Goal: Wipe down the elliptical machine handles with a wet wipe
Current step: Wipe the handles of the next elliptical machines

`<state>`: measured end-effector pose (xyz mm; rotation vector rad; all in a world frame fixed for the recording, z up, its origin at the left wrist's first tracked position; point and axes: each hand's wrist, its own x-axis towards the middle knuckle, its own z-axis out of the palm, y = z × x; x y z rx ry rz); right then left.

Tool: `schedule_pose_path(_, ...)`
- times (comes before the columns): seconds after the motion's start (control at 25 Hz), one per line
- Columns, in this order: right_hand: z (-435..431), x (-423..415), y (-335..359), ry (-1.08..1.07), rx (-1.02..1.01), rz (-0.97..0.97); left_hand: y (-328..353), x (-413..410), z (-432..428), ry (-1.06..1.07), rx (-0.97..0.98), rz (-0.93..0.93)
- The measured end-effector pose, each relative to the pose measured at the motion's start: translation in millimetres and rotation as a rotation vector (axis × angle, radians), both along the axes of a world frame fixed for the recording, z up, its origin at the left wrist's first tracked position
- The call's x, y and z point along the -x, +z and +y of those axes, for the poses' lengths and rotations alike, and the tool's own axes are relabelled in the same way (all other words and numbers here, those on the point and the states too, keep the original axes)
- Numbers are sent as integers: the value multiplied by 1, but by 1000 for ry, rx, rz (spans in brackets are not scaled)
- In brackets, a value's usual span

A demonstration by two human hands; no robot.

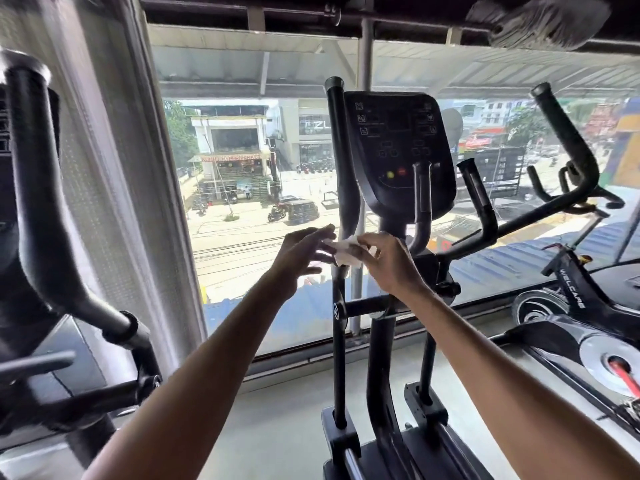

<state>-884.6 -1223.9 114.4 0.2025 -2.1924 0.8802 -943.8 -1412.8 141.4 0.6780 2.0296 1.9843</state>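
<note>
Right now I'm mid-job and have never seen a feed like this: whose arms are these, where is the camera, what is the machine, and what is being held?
There is only one picture, taken by a wide-angle camera worn on the person's head, looking forward and down, so the two bare arms reaching in from the bottom are the wearer's own. In front stands an elliptical machine by a large window over a street. Its dark console sits at the top, and its left handle is the tall black bar beside it. The right hand pinches a small white wet wipe low against that handle. The left hand is open with fingers spread, right beside the wipe; whether it touches the wipe is hard to tell. Other gym machines stand at the far left and right edges.
</note>
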Motion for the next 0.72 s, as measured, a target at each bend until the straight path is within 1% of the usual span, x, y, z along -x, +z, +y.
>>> schedule_pose_path(0.08, 1, 5, 18, 28, 83, -8, 12, 6, -2, -11, 71, 115)
schedule_pose_path(0.16, 3, 15, 30, 37, 141, -1, 24, 13, -2, 21, 35, 203)
schedule_pose_path(0.24, -2, 22, 39, 18, 218, 24, 36, 18, 1, 78, -33, 241)
schedule_pose_path(0.28, -5, 25, 42, -25, 236, 70, 42, 20, 3, 92, -54, 248)
schedule_pose_path(0.36, -11, 26, 48, -144, 204, 235, 53, 22, 8, 128, -64, 249)
schedule_pose_path(0.4, -15, 26, 52, -180, 160, 326, 58, 23, 11, 143, -69, 243)
schedule_pose_path(0.44, -20, 24, 55, -182, 106, 377, 63, 23, 13, 144, -85, 237)
schedule_pose_path(0.56, -27, 28, 64, -150, 14, 375, 76, 24, 19, 82, -128, 183)
schedule_pose_path(0.72, -21, 42, 80, -294, 17, 443, 92, 25, 28, -17, -180, 169)
